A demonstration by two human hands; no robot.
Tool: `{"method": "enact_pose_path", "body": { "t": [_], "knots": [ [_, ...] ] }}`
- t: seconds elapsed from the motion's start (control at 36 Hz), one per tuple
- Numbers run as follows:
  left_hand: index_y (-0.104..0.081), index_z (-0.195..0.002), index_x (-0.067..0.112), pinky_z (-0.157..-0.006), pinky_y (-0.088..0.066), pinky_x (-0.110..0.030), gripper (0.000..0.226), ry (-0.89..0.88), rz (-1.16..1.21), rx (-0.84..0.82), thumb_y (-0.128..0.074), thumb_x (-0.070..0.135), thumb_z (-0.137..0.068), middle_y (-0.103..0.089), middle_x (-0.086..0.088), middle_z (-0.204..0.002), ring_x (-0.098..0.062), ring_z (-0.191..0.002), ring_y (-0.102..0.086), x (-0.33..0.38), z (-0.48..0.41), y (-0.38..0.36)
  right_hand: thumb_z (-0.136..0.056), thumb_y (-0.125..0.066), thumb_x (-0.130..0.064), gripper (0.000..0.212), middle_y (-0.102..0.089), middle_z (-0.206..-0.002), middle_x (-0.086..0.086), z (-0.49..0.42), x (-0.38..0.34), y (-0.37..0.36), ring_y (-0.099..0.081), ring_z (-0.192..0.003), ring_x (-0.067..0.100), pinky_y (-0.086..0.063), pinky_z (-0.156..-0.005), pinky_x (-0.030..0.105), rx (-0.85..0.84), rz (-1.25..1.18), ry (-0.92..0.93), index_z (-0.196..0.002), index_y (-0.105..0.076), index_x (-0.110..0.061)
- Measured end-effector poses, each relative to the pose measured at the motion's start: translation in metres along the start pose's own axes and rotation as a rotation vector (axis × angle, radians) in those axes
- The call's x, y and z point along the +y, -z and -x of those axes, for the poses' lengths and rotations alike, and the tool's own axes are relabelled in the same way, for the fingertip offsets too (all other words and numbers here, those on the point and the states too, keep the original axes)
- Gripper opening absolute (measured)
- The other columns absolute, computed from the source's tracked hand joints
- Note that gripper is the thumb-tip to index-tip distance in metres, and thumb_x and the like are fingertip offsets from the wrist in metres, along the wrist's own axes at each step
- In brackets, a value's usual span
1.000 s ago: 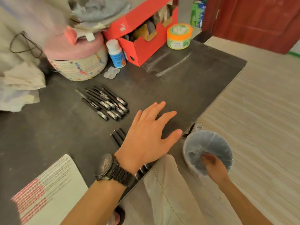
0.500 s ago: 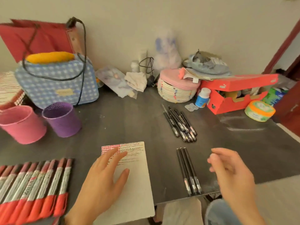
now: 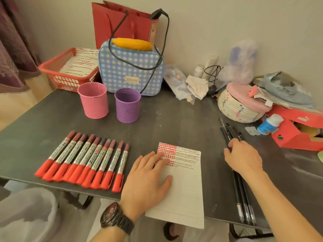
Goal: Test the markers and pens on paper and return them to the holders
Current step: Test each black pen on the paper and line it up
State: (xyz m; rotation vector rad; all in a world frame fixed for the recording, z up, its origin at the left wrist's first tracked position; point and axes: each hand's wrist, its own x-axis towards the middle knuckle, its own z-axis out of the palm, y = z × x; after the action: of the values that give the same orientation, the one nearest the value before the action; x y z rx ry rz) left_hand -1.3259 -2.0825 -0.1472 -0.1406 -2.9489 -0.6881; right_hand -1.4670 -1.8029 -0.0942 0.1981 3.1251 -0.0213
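Note:
A row of several red-capped markers (image 3: 83,163) lies at the front left of the dark table (image 3: 174,123). Beside them sits a lined paper (image 3: 185,193) with red and black test marks at its top. My left hand (image 3: 146,179) rests flat on that paper. My right hand (image 3: 244,158) lies over three black pens (image 3: 243,198). Its fingertips reach a further bunch of black pens (image 3: 229,131), and whether they pinch one is hidden. A pink holder (image 3: 93,102) and a purple holder (image 3: 127,107) stand empty at the back left.
Behind the holders stand a blue checked bag (image 3: 131,67) and a red basket (image 3: 52,70) of papers. A woven basket (image 3: 239,109), a blue bottle (image 3: 269,124) and a red shoebox (image 3: 293,135) crowd the right side. A grey bin (image 3: 26,215) sits below the table's left front.
The view swung left from the bin on the right to the table. My left hand moved onto the paper, and my right hand came up from the bin onto the black pens.

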Motion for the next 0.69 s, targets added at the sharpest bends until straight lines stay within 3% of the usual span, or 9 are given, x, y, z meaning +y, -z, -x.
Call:
{"method": "enact_pose_path", "body": {
  "t": [0.17, 0.28, 0.33, 0.39, 0.44, 0.5, 0.58, 0.69],
  "knots": [
    [-0.047, -0.144, 0.037, -0.126, -0.009, -0.036, 0.058, -0.001, 0.033, 0.020, -0.036, 0.061, -0.093, -0.037, 0.016, -0.157, -0.011, -0.149, -0.025, 0.000, 0.002, 0.000, -0.102, -0.051, -0.025, 0.012, -0.063, -0.107, 0.015, -0.001, -0.004, -0.002, -0.049, -0.085, 0.032, -0.039, -0.070, 0.037, 0.012, 0.001, -0.033, -0.107, -0.052, -0.014],
    [-0.051, -0.140, 0.036, -0.125, -0.013, -0.038, 0.057, -0.008, 0.056, 0.035, -0.039, 0.062, -0.091, -0.042, 0.015, -0.151, -0.011, -0.147, -0.028, 0.000, 0.002, 0.000, -0.103, -0.051, -0.019, 0.027, -0.068, -0.116, 0.016, 0.000, -0.006, 0.004, -0.061, -0.109, 0.038, -0.043, -0.080, 0.040, 0.011, -0.129, -0.040, -0.127, -0.053, -0.010],
    [-0.052, -0.139, 0.035, -0.125, -0.014, -0.039, 0.056, -0.015, 0.063, 0.041, -0.041, 0.062, -0.091, -0.043, 0.015, -0.149, -0.011, -0.147, -0.029, 0.000, 0.002, 0.000, -0.102, -0.052, -0.020, 0.034, -0.071, -0.119, 0.010, 0.005, -0.008, 0.008, -0.062, -0.115, 0.034, -0.045, -0.091, 0.040, 0.028, -0.276, -0.044, -0.135, -0.054, -0.011],
    [-0.051, -0.139, 0.035, -0.125, -0.014, -0.039, 0.056, -0.017, 0.061, 0.040, -0.040, 0.063, -0.091, -0.042, 0.015, -0.149, -0.011, -0.147, -0.028, 0.000, 0.002, 0.000, -0.102, -0.054, -0.022, 0.037, -0.072, -0.116, 0.002, 0.016, -0.013, 0.010, -0.068, -0.107, 0.027, -0.048, -0.097, 0.040, 0.024, -0.466, -0.044, -0.137, -0.056, -0.013],
    [-0.051, -0.139, 0.035, -0.125, -0.014, -0.039, 0.056, -0.015, 0.057, 0.040, -0.040, 0.063, -0.091, -0.042, 0.015, -0.149, -0.011, -0.147, -0.028, 0.000, 0.002, 0.000, -0.100, -0.059, -0.020, 0.030, -0.073, -0.100, -0.004, 0.032, -0.020, 0.009, -0.072, -0.079, 0.013, -0.059, -0.083, 0.039, 0.005, -0.784, -0.052, -0.128, -0.064, -0.014],
    [-0.052, -0.138, 0.035, -0.125, -0.015, -0.039, 0.055, -0.012, 0.059, 0.049, -0.042, 0.062, -0.091, -0.043, 0.014, -0.148, -0.012, -0.146, -0.030, 0.001, 0.003, 0.000, -0.098, -0.063, -0.011, 0.018, -0.073, -0.081, -0.004, 0.054, -0.030, 0.006, -0.065, -0.061, 0.006, -0.060, -0.063, 0.028, -0.033, -1.110, -0.018, -0.115, -0.071, -0.014],
    [-0.053, -0.136, 0.035, -0.124, -0.018, -0.038, 0.052, -0.018, 0.081, 0.073, -0.044, 0.061, -0.091, -0.045, 0.014, -0.146, -0.011, -0.144, -0.034, 0.002, 0.004, 0.000, -0.093, -0.070, -0.014, 0.011, -0.076, -0.086, 0.005, 0.095, -0.043, -0.004, -0.066, -0.066, 0.012, -0.058, -0.062, 0.024, -0.085, -1.447, 0.037, -0.101, -0.076, -0.019],
    [-0.054, -0.133, 0.036, -0.116, -0.034, -0.038, 0.047, -0.068, 0.173, 0.130, -0.049, 0.060, -0.093, -0.047, 0.018, -0.143, -0.006, -0.138, -0.039, 0.003, 0.005, 0.002, -0.077, -0.077, -0.029, 0.020, -0.071, -0.077, 0.011, 0.134, -0.060, -0.019, -0.066, -0.065, 0.021, -0.055, -0.060, 0.027, -0.140, -1.580, 0.073, -0.093, -0.073, -0.018]
  ]
}}
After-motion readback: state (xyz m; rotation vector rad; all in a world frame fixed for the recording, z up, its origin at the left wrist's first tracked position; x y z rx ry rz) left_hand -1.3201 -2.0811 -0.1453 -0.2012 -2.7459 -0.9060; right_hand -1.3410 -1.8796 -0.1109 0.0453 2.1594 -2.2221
